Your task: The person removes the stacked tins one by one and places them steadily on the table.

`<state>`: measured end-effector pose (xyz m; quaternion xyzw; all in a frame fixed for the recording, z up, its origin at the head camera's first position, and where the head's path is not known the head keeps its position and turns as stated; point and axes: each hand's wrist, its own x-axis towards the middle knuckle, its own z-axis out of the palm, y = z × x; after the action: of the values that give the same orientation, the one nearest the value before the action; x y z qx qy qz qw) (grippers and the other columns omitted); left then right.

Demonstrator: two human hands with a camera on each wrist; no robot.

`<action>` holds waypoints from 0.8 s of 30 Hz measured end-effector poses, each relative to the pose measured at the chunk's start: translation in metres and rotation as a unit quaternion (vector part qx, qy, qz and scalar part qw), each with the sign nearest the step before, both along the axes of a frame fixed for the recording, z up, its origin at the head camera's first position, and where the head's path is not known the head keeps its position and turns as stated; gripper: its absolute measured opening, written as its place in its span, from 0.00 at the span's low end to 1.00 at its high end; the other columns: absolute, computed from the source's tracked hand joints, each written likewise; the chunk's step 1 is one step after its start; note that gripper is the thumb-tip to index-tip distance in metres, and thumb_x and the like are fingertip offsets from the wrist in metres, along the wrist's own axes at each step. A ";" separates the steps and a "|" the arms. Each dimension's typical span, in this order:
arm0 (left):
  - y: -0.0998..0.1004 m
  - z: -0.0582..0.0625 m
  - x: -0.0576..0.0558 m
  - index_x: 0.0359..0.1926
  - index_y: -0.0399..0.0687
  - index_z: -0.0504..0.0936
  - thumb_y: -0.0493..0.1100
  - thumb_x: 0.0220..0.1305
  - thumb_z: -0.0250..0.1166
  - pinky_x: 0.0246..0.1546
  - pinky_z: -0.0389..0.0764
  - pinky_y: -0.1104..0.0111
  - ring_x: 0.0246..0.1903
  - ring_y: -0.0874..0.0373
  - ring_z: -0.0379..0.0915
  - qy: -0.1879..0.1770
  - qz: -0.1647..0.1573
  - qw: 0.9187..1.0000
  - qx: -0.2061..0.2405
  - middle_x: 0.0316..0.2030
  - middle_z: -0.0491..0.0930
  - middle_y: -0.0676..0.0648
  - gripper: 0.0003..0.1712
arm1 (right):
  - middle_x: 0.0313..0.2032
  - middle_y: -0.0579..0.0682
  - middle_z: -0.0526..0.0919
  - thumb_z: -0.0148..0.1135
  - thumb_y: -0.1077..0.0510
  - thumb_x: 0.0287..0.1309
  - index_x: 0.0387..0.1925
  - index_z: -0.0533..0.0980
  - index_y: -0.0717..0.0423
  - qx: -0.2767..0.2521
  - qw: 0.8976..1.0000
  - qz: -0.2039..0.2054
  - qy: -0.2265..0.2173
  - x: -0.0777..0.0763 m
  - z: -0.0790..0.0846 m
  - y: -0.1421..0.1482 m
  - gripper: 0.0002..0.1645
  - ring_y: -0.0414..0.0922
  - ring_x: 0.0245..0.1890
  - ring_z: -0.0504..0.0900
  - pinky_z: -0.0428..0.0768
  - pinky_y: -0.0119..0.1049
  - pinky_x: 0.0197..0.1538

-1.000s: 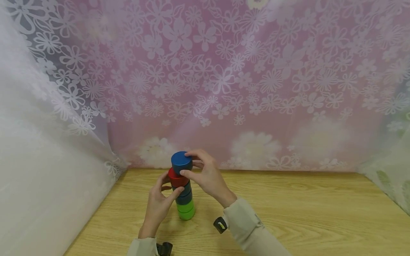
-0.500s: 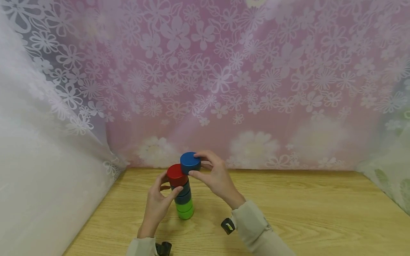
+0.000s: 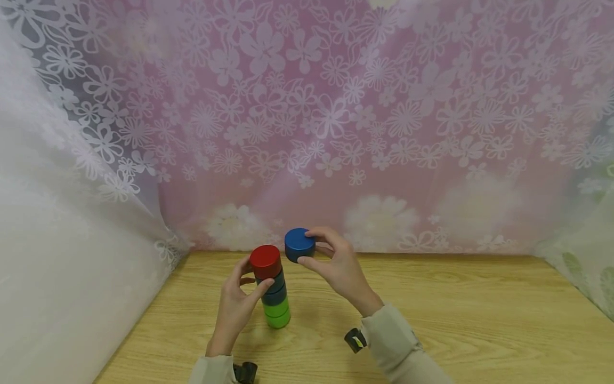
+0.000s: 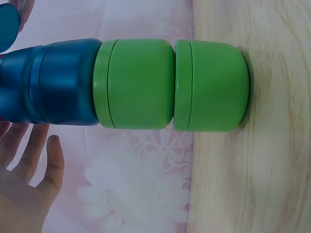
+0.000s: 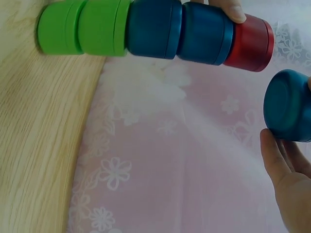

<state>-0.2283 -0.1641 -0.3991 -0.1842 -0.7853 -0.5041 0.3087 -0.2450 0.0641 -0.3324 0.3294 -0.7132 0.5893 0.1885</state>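
A tower of small round lidded tins stands on the wooden table: two green tins (image 4: pixel 141 85) at the bottom, two dark blue tins (image 5: pixel 153 29) above them, and a red tin (image 3: pixel 266 262) on top. My left hand (image 3: pixel 234 301) grips the tower near its top, its fingers around the red tin and its thumb at the seam with the upper blue one. Another blue tin (image 3: pixel 299 246) is pinched by my right hand (image 3: pixel 344 269) between thumb and fingers. That tin hangs in the air, apart from the tower, just right of the red tin.
The wooden table (image 3: pixel 455 320) reaches back to a pink flowered curtain (image 3: pixel 384 133). A whitish sheet (image 3: pixel 62 240) hangs along the left side. Black wrist cameras (image 3: pixel 355 340) stick out by both sleeves.
My right hand has carried the blue tin from over the red tin off to the right, uncovering the red tin's top. My left hand keeps its place on the tower.
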 end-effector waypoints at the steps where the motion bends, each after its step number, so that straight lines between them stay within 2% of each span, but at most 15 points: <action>1: 0.000 0.000 0.000 0.64 0.37 0.74 0.33 0.58 0.76 0.43 0.83 0.51 0.49 0.49 0.78 0.000 0.000 1.000 0.000 0.51 0.83 0.44 0.33 | 0.57 0.62 0.78 0.74 0.72 0.54 0.57 0.77 0.66 0.001 1.000 -0.002 -0.003 0.000 0.000 0.002 0.28 0.57 0.57 0.79 0.80 0.43 0.59; 9: 0.000 0.000 0.000 0.65 0.37 0.74 0.34 0.58 0.76 0.44 0.83 0.59 0.49 0.50 0.78 -0.003 0.003 1.000 -0.004 0.51 0.83 0.44 0.34 | 0.57 0.62 0.78 0.74 0.72 0.54 0.56 0.77 0.64 0.008 1.000 -0.019 -0.006 0.000 -0.009 0.013 0.27 0.57 0.57 0.80 0.80 0.44 0.58; 16: 0.000 -0.001 -0.001 0.65 0.37 0.74 0.33 0.58 0.76 0.44 0.83 0.52 0.49 0.50 0.78 -0.005 0.000 1.000 -0.001 0.51 0.83 0.44 0.34 | 0.55 0.63 0.78 0.74 0.73 0.53 0.55 0.77 0.65 0.012 1.000 -0.011 0.004 0.000 -0.015 0.019 0.27 0.58 0.54 0.82 0.81 0.43 0.57; 24: 0.000 -0.001 0.000 0.65 0.38 0.74 0.33 0.59 0.75 0.44 0.83 0.52 0.49 0.49 0.78 -0.002 0.000 1.000 -0.001 0.51 0.83 0.44 0.34 | 0.53 0.62 0.79 0.75 0.75 0.50 0.53 0.77 0.66 0.023 0.999 -0.019 0.019 0.002 -0.024 0.025 0.27 0.59 0.54 0.81 0.82 0.43 0.55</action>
<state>-0.2285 -0.1643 -0.3999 -0.1835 -0.7863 -0.5039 0.3068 -0.2431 0.0892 -0.3566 0.3311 -0.7294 0.5622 0.2056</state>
